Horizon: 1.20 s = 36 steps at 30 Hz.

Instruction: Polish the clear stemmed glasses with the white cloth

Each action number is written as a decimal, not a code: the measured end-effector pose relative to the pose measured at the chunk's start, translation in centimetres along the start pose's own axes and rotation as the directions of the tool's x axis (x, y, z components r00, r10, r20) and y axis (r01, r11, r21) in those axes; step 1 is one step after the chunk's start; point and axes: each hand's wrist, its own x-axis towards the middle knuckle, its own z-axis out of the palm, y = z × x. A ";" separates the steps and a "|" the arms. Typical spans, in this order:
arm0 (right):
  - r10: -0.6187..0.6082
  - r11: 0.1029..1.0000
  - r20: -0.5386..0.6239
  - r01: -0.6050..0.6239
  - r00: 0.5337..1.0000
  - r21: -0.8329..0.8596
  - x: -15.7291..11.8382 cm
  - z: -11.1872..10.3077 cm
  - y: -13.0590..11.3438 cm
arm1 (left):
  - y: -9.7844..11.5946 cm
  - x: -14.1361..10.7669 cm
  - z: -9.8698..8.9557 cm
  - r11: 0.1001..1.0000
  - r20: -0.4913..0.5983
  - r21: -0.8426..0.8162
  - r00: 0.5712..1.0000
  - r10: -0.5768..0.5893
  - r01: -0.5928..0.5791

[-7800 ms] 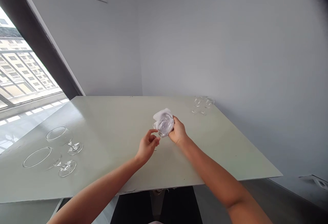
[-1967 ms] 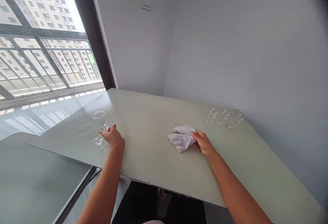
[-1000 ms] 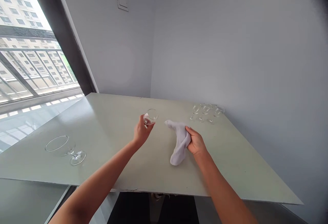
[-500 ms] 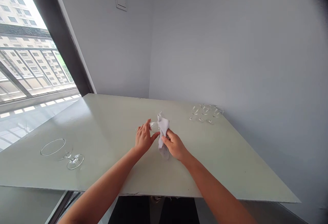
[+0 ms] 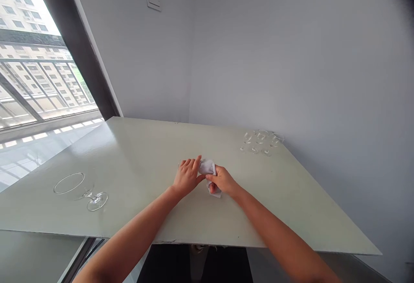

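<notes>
Above the middle of the table, my left hand (image 5: 187, 175) is closed around a clear stemmed glass, which its fingers and the cloth mostly hide. My right hand (image 5: 223, 179) grips a white cloth (image 5: 207, 167) that is bunched into and around the bowl end of the glass. Part of the cloth hangs below my right fingers. The two hands nearly touch, with the left thumb reaching toward the right one.
A large stemmed glass (image 5: 97, 201) stands at the left of the pale table (image 5: 139, 145). Several small stemmed glasses (image 5: 260, 138) are grouped at the back right by the wall. The table's front edge lies just before my legs (image 5: 168, 263).
My right hand has brought the cloth closer over the glass's mouth, bunching it where it hung loose before. Both hands sit slightly further right and the view has shifted a little.
</notes>
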 end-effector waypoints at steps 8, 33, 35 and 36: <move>-0.015 0.902 0.055 -0.010 0.998 0.431 -1.5 -0.6 -0.9 | -0.6 0.5 -0.5 0.992 0.054 -0.059 0.992 0.113 -0.110; -0.088 0.996 0.375 0.078 0.923 0.042 -6.1 -1.7 -1.7 | -1.7 1.2 -6.3 0.567 0.754 -0.650 0.525 0.395 0.506; -0.091 0.995 0.301 0.078 0.949 0.055 -5.7 -1.8 -1.5 | -1.6 1.2 -5.9 0.632 0.738 -0.627 0.607 0.295 0.456; -0.088 0.992 0.230 0.065 0.969 0.106 -5.3 -1.8 -1.2 | -1.3 1.1 -5.6 0.717 0.683 -0.590 0.703 0.199 0.371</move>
